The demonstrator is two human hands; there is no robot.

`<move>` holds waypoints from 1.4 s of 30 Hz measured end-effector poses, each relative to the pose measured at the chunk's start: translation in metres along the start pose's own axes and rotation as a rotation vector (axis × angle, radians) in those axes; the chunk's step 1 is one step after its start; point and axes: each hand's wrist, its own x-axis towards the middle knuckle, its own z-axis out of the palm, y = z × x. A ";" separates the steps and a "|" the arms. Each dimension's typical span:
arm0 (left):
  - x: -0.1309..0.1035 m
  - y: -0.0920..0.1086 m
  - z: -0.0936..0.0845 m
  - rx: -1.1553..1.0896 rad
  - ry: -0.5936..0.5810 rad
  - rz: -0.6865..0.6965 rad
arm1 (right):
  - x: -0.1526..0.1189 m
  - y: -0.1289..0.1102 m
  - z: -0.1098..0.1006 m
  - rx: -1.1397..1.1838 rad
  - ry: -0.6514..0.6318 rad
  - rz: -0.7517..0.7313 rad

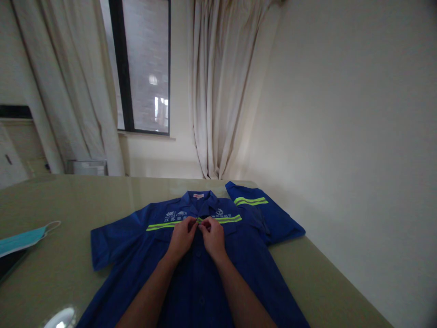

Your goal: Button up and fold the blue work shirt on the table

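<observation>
The blue work shirt [191, 269] lies flat, front side up, on the greenish surface [68, 255], with its collar pointing away from the person and one short sleeve spread toward the wall on the right. Both hands meet at the middle of the chest, just at the yellow-green reflective stripe [160, 225], where the two front edges come together.

To do this step well, I think it is best to keep the two edges level, so the stripe runs in one line across the front, and to hold the cloth flat against the surface while the button goes through its hole. Pulling upward could wrinkle the front.

The left hand [182, 237] rests on the shirt with the wrist low, and its fingers are closed in a pinch on the left edge of the front. The right hand [213, 237] mirrors it, its fingers pinching the opposite edge, and the thumbs nearly touch. The button itself is too small to see. Both forearms come in from below and converge.

A light blue face mask [23, 238] lies well apart at the left.
</observation>
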 end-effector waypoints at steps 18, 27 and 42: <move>-0.007 0.018 -0.005 0.114 -0.098 0.109 | 0.013 0.011 0.000 0.059 -0.063 0.184; -0.007 0.010 0.003 0.397 -0.017 0.115 | 0.009 0.010 0.002 -0.019 0.110 0.018; 0.022 0.008 0.004 0.587 0.048 0.212 | -0.153 0.061 -0.026 -0.451 -0.346 -0.432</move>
